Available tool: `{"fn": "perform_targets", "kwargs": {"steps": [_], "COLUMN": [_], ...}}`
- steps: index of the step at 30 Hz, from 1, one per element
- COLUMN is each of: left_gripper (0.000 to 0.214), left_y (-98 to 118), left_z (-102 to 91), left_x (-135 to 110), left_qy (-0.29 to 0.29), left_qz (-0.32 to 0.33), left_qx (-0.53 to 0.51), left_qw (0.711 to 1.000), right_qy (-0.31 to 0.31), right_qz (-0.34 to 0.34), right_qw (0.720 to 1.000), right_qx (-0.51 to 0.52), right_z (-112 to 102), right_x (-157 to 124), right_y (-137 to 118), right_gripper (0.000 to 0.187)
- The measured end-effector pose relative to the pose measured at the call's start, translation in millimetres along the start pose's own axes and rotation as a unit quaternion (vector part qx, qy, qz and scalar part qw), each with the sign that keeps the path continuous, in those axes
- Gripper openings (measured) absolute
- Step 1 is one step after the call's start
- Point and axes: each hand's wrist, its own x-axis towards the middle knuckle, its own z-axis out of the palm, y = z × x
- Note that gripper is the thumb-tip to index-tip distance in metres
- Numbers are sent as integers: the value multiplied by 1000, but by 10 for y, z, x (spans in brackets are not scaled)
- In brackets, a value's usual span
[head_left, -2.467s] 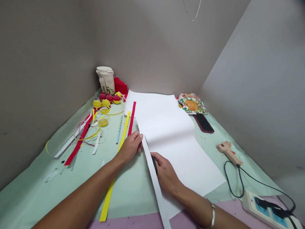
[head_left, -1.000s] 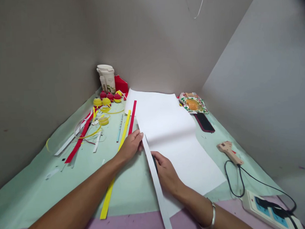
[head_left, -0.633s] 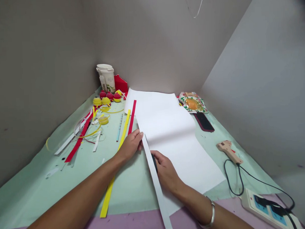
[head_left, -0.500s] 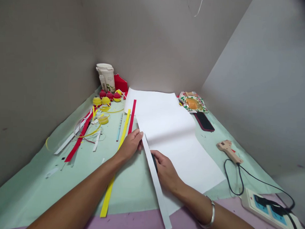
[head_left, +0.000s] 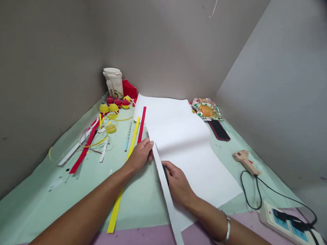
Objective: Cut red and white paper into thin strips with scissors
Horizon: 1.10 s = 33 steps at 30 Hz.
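Observation:
A large white paper sheet [head_left: 185, 136] lies along the middle of the table, with a soft crease across it. Down its left side a narrow white paper strip [head_left: 169, 204] stands apart from the sheet, its near end hanging past the cloth. My left hand [head_left: 141, 152] pinches the paper's left edge at the strip's far end. Closer to me, my right hand [head_left: 178, 179] is closed around black-handled scissors [head_left: 165, 174] between strip and sheet; their blades are hidden. Yellow strips [head_left: 115, 213] pass under my left forearm, beside a red strip [head_left: 141, 127].
At left lie red strips [head_left: 84, 154], yellow ribbon rolls [head_left: 110, 128] and a pencil [head_left: 128, 136]. Red-and-yellow balls [head_left: 113, 107] sit before a white cup [head_left: 115, 83]. At right are a packet [head_left: 207, 110], a phone [head_left: 219, 130], a glue gun [head_left: 246, 162] and a power strip [head_left: 268, 215].

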Motion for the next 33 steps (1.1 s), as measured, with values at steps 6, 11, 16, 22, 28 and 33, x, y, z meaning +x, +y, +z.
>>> {"fn": "perform_targets", "kwargs": {"steps": [6, 11, 16, 22, 28, 33], "left_gripper": [31, 32, 32, 32, 32, 32], "left_y": [-8, 3, -4, -36, -21, -10], "left_z": [1, 1, -1, -1, -4, -6], "left_x": [-5, -14, -10, 4, -4, -14], "left_qy": [-2, -2, -3, -4, -4, -6], "left_qz": [-1, 3, 1, 0, 3, 5], "left_qx": [-7, -4, -4, -7, 3, 0], "left_qw": [1000, 1000, 1000, 1000, 1000, 1000], "right_qy": [0, -5, -7, -11, -8, -6], "right_qz": [-1, 3, 3, -2, 4, 8], "right_qw": [1000, 1000, 1000, 1000, 1000, 1000], "right_qx": [-2, 12, 18, 18, 20, 23], "right_z": [2, 8, 8, 5, 3, -1], "right_x": [1, -16, -14, -18, -18, -9], "right_y": [5, -24, -32, -39, -33, 2], "right_gripper": [31, 32, 32, 32, 30, 31]}}
